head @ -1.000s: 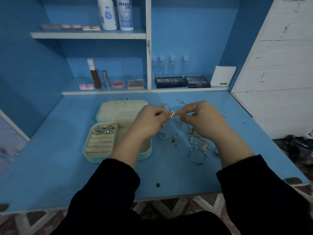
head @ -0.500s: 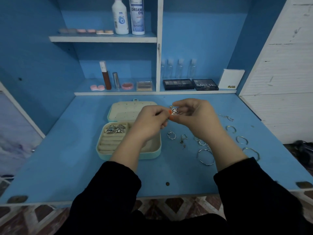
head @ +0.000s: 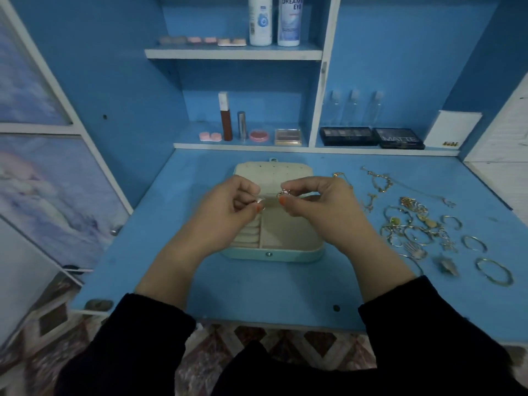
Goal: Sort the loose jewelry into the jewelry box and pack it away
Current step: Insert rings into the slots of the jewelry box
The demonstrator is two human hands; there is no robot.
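Desk: your blue desk point(head: 257, 287) carries the box in the middle and the loose jewelry on its right side.
Shelves: the shelves point(head: 234, 54) rise behind the desk. Two white bottles point(head: 260, 21) stand on the upper one. Two dark palettes point(head: 348, 135) lie on the lower right one, with a white card point(head: 453, 128) leaning beside them.
Box: the box point(head: 274, 254) lies open right in front of you, with a mint shell and cream lining. Its lid point(head: 271, 170) is folded back flat toward the shelves. Padded rolls fill its left part and a plain compartment its right.
Left hand: your left hand point(head: 225, 208) hovers over the left part of the box, its fingers point(head: 243, 195) curled, thumb and forefinger pinching a silver bit.
Right hand: your right hand point(head: 317, 204) hovers over the right part, near the left but apart from it, thumb and forefinger pinching a charm.
Pile: the pile point(head: 414, 224) of tangled silver and gold pieces sits on the desk, right of the box and well apart from it.
Chains: thin chains point(head: 380, 181) lie behind the pile.
Bangles: three bangles point(head: 494, 271) lie singly on the desk at the far right.
Charm: the charm point(head: 285, 192) is small, round and silvery, held above the box's back edge.
Silver bit: the silver bit point(head: 259, 202) is held above the rolls; it is too small to tell its kind.
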